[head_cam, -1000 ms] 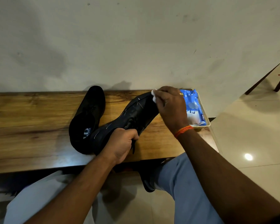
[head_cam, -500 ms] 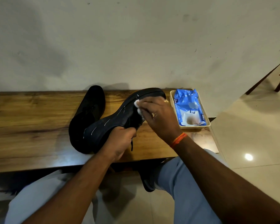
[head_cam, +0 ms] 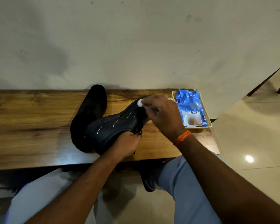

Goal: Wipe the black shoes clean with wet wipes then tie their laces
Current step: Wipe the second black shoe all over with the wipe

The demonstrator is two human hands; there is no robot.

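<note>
From the head camera, at the centre of the frame, the left hand (head_cam: 128,145) grips the heel end of a black shoe (head_cam: 115,126), fingers curled round it, and holds it tilted with its sole turned up and its toe pointing to the upper right. The right hand (head_cam: 162,113) pinches a balled white wipe (head_cam: 139,102) and presses it to the sole near the toe. A second shoe (head_cam: 89,113) lies just behind, to the left, on the wooden bench (head_cam: 31,123). A blue pack of wipes (head_cam: 191,109) sits in a small tray (head_cam: 209,122) at centre right. The wiping step seems to be in hand, on the first shoe; laces hang loose by the left hand. Next the wipe likely needs to go over the rest of the sole, with the shoe held firm against the pressure.
</note>
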